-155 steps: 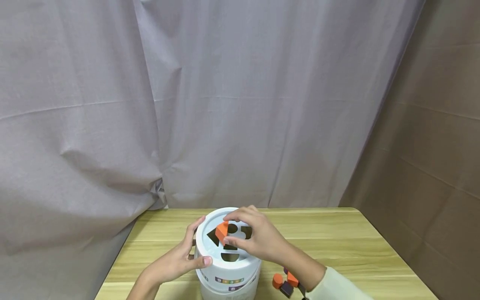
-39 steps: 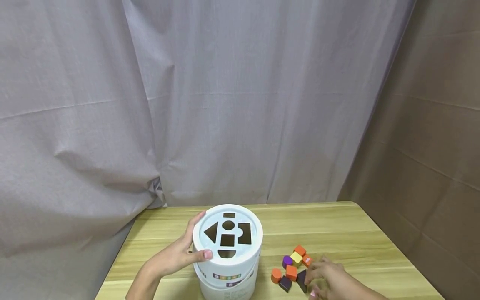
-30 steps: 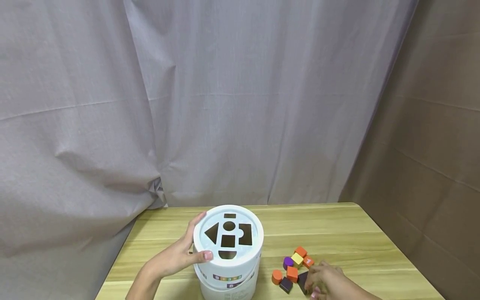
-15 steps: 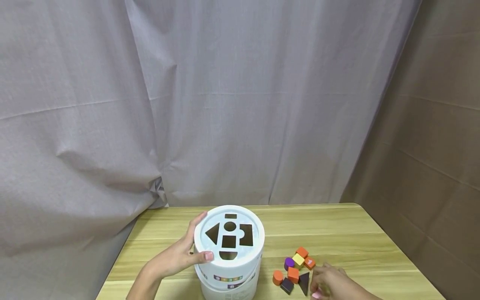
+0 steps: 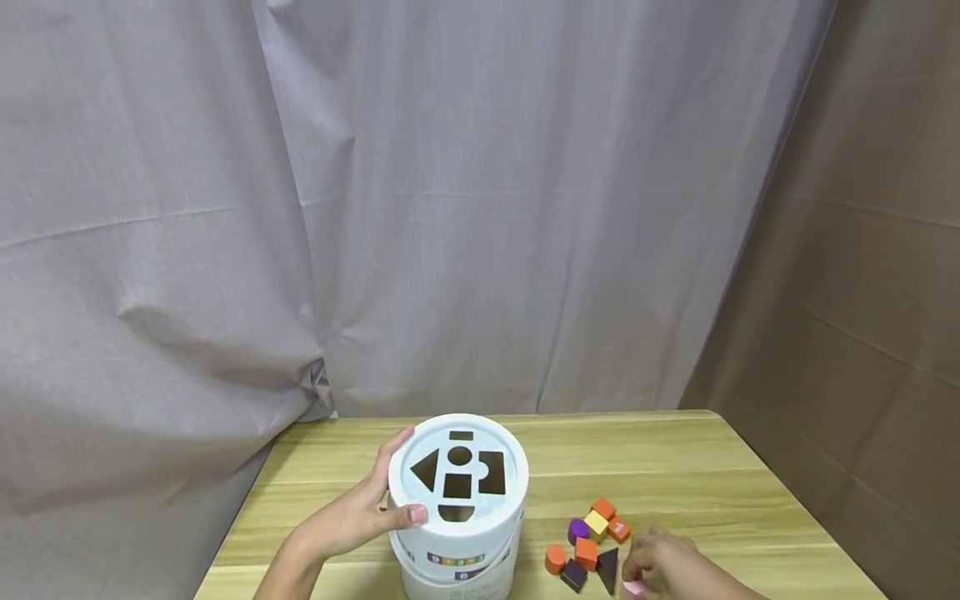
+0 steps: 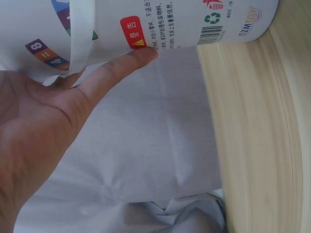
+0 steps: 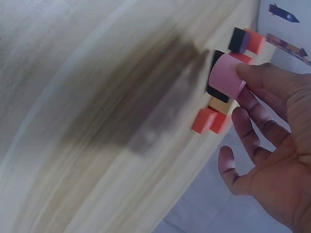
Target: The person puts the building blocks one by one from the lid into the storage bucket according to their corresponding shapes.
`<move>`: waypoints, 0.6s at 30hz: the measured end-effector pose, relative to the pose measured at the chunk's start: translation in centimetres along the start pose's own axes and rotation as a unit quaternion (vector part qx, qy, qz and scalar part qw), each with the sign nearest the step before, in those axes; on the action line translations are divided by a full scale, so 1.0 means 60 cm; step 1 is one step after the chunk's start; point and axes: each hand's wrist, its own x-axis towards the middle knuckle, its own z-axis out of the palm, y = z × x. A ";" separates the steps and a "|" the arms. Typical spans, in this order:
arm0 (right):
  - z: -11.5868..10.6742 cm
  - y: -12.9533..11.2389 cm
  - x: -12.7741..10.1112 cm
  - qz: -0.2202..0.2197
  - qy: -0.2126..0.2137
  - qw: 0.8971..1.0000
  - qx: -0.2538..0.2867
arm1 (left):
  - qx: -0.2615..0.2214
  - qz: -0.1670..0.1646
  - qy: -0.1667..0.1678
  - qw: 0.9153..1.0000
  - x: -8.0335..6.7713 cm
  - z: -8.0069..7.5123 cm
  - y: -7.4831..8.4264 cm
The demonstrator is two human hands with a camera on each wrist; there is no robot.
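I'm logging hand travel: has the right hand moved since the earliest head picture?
Yes: against the table, the right hand has moved rightward, from over the bucket to beside the black triangle.

There is one bucket [image 5: 442,590] with one lid [image 5: 491,510] and one handle [image 6: 81,34], on one surface [image 5: 645,467]. The lid has one triangular opening [image 5: 427,470], one round opening [image 5: 460,456], one square opening [image 5: 457,486], one narrow opening [image 5: 461,435], one notched opening [image 5: 492,473] and one round-cornered opening [image 5: 456,513]: six altogether. Three orange straight-sided blocks [image 5: 586,553], one orange cylinder [image 5: 555,559], one yellow block [image 5: 596,523], one purple cylinder [image 5: 577,531], one black triangular block [image 5: 608,571] and one black straight-sided block [image 5: 573,575] make eight loose pieces. One pink block [image 7: 226,75] makes nine; it seems a single piece, though partly covered. Hands number two: one left hand [image 5: 360,518], one right hand [image 5: 666,567].
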 end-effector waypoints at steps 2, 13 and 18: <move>-0.006 -0.005 -0.001 -0.011 0.010 1.000 -0.008 | 0.000 0.000 0.000 1.000 0.000 0.000 -0.001; -0.043 -0.063 0.003 -0.073 0.111 0.990 -0.037 | 0.000 0.000 0.003 1.000 0.000 0.000 -0.001; -0.059 -0.083 0.014 -0.132 0.162 0.977 -0.034 | -0.001 0.003 0.002 1.000 0.000 0.000 -0.001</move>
